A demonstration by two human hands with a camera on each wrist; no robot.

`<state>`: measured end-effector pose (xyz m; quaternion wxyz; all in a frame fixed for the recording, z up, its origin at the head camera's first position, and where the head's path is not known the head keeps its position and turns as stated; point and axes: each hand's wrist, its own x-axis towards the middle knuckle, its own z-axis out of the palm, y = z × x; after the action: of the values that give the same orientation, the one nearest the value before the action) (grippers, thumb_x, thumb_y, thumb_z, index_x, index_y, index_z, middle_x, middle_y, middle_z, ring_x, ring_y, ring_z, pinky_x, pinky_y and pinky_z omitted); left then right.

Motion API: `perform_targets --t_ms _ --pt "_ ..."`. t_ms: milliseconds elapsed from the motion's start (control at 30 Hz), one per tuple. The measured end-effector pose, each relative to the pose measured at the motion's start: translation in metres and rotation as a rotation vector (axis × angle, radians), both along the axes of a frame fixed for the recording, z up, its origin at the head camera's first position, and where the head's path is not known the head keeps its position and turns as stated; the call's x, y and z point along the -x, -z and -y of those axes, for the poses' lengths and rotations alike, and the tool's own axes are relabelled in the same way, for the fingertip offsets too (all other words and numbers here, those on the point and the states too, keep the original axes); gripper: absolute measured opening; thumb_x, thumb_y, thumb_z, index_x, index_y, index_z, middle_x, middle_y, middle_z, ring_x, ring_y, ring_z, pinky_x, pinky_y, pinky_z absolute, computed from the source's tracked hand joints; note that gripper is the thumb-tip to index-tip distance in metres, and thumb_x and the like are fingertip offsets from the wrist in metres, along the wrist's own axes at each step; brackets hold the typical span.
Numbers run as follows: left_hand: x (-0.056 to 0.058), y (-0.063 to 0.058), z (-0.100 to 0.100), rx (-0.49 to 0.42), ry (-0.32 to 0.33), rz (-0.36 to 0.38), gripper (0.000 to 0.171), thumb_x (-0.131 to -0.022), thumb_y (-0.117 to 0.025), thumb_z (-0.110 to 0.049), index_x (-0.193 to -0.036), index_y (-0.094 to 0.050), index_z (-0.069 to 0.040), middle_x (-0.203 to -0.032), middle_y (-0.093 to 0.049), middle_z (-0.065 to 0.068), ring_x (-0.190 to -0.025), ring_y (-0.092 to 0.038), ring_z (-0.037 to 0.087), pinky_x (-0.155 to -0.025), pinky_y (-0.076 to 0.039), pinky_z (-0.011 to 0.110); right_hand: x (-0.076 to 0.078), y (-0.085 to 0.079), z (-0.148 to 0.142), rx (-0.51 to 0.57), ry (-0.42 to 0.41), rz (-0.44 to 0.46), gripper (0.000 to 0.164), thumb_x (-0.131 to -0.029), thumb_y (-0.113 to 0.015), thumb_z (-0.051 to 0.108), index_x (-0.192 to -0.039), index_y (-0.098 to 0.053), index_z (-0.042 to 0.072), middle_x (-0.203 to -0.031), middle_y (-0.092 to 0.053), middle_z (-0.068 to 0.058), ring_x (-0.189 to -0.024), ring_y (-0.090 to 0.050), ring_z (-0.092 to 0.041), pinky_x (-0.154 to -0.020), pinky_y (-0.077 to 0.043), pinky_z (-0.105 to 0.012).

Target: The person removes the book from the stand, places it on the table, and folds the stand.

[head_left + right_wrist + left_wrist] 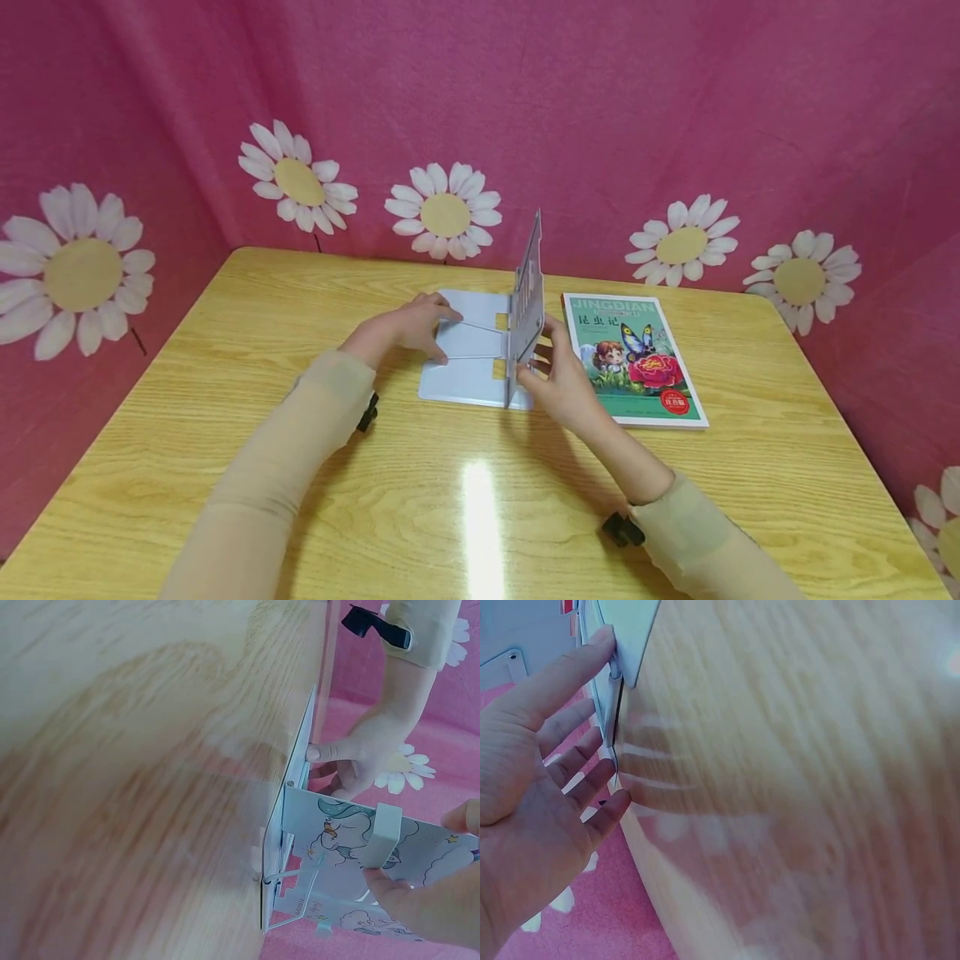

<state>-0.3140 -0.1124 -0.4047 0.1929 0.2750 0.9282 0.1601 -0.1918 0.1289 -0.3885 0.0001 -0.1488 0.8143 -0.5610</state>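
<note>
A pale book stand (pixel 480 321) sits on the table. Its base lies flat while its back panel (pixel 341 829), printed with a unicorn, stands upright. My left hand (pixel 416 325) rests on the left part of the base, thumb and fingers spread apart; in the left wrist view the thumb of the left hand (pixel 540 750) touches the plate. My right hand (pixel 562 379) grips the upright panel from the right, its thumb near the front edge. Up close, the right hand (pixel 442 904) is beside a pale clip (pixel 384 834) on the panel. Wire legs (pixel 300 896) show near the hinge.
A green-covered book (pixel 630 358) with a butterfly and a red flower lies to the right of the stand. Under everything is a wood-grain table (pixel 360 517). Behind rises a pink cloth (pixel 540 108) with large daisies.
</note>
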Motion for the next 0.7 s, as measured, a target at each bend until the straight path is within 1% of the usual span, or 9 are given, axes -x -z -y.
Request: perform_targets --t_ms 100,200,300,400,533,600,700 --pt "0.0 0.003 0.002 -0.035 -0.003 -0.009 0.076 -0.076 -0.08 -0.032 -0.141 -0.045 -0.013 -0.142 -0.037 0.01 -0.13 -0.03 0.027 -0.111 -0.029 0.043 0.0 0.0 0.001 -0.003 -0.004 -0.003 0.073 -0.083 -0.058 -0.003 -0.145 -0.02 0.008 -0.142 -0.034 -0.021 -0.126 -0.045 -0.039 -0.102 -0.041 -0.045" --pt "-0.001 0.007 0.007 -0.103 -0.018 -0.015 0.082 -0.075 -0.08 -0.031 -0.143 -0.04 -0.01 -0.144 -0.036 0.012 -0.133 -0.029 0.028 -0.112 -0.027 0.044 0.0 -0.001 0.002 -0.007 -0.005 -0.005 0.073 -0.084 -0.058 -0.002 -0.145 -0.02 0.008 -0.142 -0.034 -0.021 -0.126 -0.045 -0.039 -0.102 -0.041 -0.047" --pt "-0.003 0.01 0.013 -0.192 -0.058 -0.007 0.086 -0.074 -0.081 -0.028 -0.145 -0.037 -0.009 -0.147 -0.032 0.015 -0.136 -0.027 0.031 -0.113 -0.025 0.046 0.001 -0.001 0.004 -0.013 -0.003 -0.009 0.072 -0.084 -0.058 -0.003 -0.144 -0.02 0.006 -0.142 -0.034 -0.023 -0.125 -0.045 -0.04 -0.102 -0.041 -0.048" --pt "-0.006 0.01 0.017 -0.267 -0.105 -0.006 0.086 -0.075 -0.081 -0.026 -0.146 -0.035 -0.01 -0.149 -0.029 0.015 -0.138 -0.024 0.032 -0.113 -0.024 0.048 0.002 -0.002 0.006 -0.019 -0.003 -0.01 0.071 -0.083 -0.058 -0.003 -0.143 -0.022 0.004 -0.141 -0.035 -0.024 -0.124 -0.046 -0.041 -0.102 -0.041 -0.049" --pt "-0.012 0.007 0.021 -0.343 -0.154 -0.015 0.084 -0.077 -0.079 -0.025 -0.146 -0.033 -0.01 -0.151 -0.026 0.016 -0.138 -0.024 0.034 -0.112 -0.025 0.051 0.003 -0.005 0.009 -0.032 -0.004 -0.008 0.07 -0.082 -0.06 -0.002 -0.142 -0.024 0.002 -0.14 -0.036 -0.023 -0.122 -0.048 -0.039 -0.101 -0.042 -0.049" --pt "-0.016 0.004 0.021 -0.365 -0.182 -0.021 0.083 -0.078 -0.078 -0.026 -0.146 -0.033 -0.011 -0.152 -0.024 0.017 -0.139 -0.024 0.035 -0.111 -0.027 0.052 0.003 -0.006 0.01 -0.035 -0.002 -0.013 0.07 -0.081 -0.06 -0.003 -0.142 -0.024 0.002 -0.14 -0.037 -0.023 -0.121 -0.049 -0.038 -0.101 -0.043 -0.048" --pt "-0.023 -0.003 0.023 -0.405 -0.224 -0.024 0.081 -0.08 -0.076 -0.028 -0.146 -0.033 -0.013 -0.152 -0.025 0.015 -0.137 -0.028 0.035 -0.109 -0.03 0.053 0.003 -0.006 0.011 -0.027 -0.004 -0.02 0.072 -0.081 -0.06 -0.005 -0.143 -0.024 0.003 -0.14 -0.038 -0.023 -0.12 -0.049 -0.038 -0.1 -0.043 -0.048"
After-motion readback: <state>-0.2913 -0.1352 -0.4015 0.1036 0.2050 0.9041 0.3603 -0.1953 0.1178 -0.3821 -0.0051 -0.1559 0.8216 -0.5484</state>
